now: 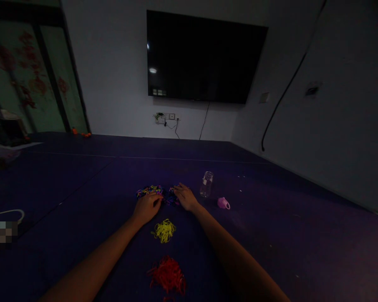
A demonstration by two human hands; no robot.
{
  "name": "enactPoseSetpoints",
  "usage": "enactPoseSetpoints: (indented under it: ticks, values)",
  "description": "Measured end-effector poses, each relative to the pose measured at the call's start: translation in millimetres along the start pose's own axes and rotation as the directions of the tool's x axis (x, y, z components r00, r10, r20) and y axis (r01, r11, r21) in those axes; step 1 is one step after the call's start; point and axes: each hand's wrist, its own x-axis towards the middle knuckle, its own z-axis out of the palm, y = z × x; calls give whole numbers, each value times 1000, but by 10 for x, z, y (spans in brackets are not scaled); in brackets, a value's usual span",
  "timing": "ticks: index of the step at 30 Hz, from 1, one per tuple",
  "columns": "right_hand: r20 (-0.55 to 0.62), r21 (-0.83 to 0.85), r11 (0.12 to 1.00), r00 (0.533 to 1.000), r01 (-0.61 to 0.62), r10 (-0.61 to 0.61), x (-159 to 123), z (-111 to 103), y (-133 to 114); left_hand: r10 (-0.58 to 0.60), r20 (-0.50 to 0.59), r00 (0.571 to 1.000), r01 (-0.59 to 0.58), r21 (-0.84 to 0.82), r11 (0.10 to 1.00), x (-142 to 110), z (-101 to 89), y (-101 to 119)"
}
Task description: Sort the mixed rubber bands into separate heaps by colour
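Well out from the far edge of the purple floor covering [271,235], where it meets the wall below the television [204,58], a mixed pile of coloured elastic bands [149,191] lies spread under two bare hands. The left hand [147,206] rests on the pile's near left side, fingers half curled and thumb drawn in close to them; whether a band is pinched there, I cannot tell. The right hand [185,197] lies over the pile's right part with its fingers loosely stretched, the tips lost among dark strands, so its hold cannot be told either.

Nearer the wearer, between the forearms, sits a small heap of yellow bands [164,230], and nearer still, towards the near edge of the view, a larger heap of red bands [168,274], apart from the yellow. On the side towards the covering's right edge, a clear bottle [207,184] stands uncapped just beyond the right hand, with a pink lid with a loop [223,203] beside it.

The likeliest trouble is tangling: a pulled strand could drag neighbours of other colours along. Dim light could make dark bands easy to mistake against the purple. A forearm sweeping inward might scatter the yellow heap, and an outward swing of the right hand could topple the bottle.
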Motion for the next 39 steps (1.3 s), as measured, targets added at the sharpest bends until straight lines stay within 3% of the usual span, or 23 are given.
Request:
enactPoseSetpoints:
  ticks: [31,35,39]
  values:
    - [-70,-80,996,997,-26,20,-28,-61,-114,-38,-20,999,37,-21,999,1,3,2]
    - [-71,-59,998,997,-27,23,-20,-60,-103,-123,-58,991,123,1,992,1,-13,2]
    - [-92,-50,998,996,-26,21,-20,-73,-112,-287,-151,946,290,2,957,1,-42,-43]
